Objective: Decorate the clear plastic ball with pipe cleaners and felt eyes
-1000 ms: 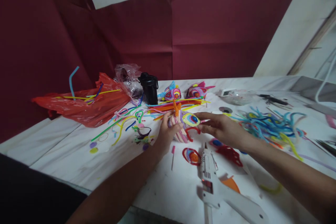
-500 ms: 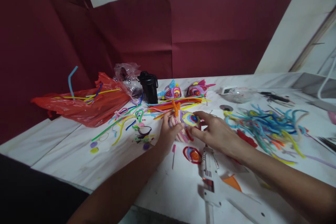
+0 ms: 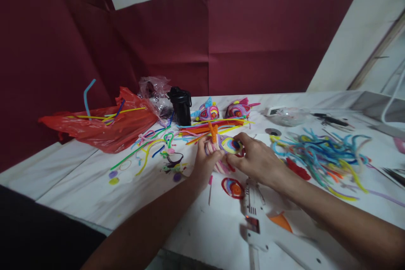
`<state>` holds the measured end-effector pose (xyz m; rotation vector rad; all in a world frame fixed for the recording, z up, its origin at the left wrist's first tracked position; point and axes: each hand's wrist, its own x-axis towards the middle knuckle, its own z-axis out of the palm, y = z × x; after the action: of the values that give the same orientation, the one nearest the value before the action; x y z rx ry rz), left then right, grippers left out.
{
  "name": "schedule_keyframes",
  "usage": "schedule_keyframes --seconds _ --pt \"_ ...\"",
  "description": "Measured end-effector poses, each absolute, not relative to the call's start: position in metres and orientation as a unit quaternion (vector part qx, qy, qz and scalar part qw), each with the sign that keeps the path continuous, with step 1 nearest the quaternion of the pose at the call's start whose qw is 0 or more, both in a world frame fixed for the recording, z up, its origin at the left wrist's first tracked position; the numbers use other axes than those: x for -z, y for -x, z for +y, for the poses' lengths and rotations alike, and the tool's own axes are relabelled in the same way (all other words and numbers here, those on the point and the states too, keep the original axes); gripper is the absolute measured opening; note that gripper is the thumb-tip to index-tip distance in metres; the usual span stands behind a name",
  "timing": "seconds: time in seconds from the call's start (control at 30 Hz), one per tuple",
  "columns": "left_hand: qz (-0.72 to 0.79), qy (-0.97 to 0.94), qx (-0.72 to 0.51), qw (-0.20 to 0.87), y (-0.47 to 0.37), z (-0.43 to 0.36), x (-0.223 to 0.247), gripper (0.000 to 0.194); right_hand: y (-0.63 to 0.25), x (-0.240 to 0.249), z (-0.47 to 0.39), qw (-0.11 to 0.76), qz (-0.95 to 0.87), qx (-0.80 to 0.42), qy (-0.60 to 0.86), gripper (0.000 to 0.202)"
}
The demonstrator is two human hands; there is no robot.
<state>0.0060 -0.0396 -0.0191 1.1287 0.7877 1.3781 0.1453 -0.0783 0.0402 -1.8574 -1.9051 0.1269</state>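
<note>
A colourful fuzzy figure (image 3: 220, 165), wound in pink and purple strands with orange tips on top, is held between both hands above the table. My left hand (image 3: 204, 162) wraps round its left side, thumb across the front. With curled fingers, my right hand (image 3: 253, 156) grips the striped eye-shaped piece (image 3: 231, 145) on the figure's right side. Below lies another eye-shaped piece (image 3: 233, 187) with a red rim and orange centre. Beside it is a white glue gun (image 3: 257, 230) with a lit red switch.
Two finished-looking fuzzy figures (image 3: 238, 110) stand at the back near a black bottle (image 3: 181, 105). A red plastic bag (image 3: 107, 135) lies left. Blue and yellow pipe cleaners (image 3: 325, 152) pile up right, near pliers (image 3: 335, 120). An orange piece (image 3: 281, 221) lies by the glue gun.
The fingers of my right hand have closed in on the eye-shaped piece against the figure. My left hand keeps its hold, and the view has shifted slightly.
</note>
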Motion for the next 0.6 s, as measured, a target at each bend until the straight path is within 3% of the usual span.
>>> schedule_keyframes --seconds 0.27,0.6 --pt "0.333 -0.474 -0.582 0.571 -0.0053 -0.0443 0.0154 0.049 -0.1406 -0.0397 -0.0808 0.224 -0.699 0.004 0.679 0.034" --pt "0.309 -0.464 -0.582 0.592 -0.0051 -0.0343 0.0241 0.041 -0.1378 -0.045 -0.0851 0.191 -0.698 -0.024 0.689 0.034"
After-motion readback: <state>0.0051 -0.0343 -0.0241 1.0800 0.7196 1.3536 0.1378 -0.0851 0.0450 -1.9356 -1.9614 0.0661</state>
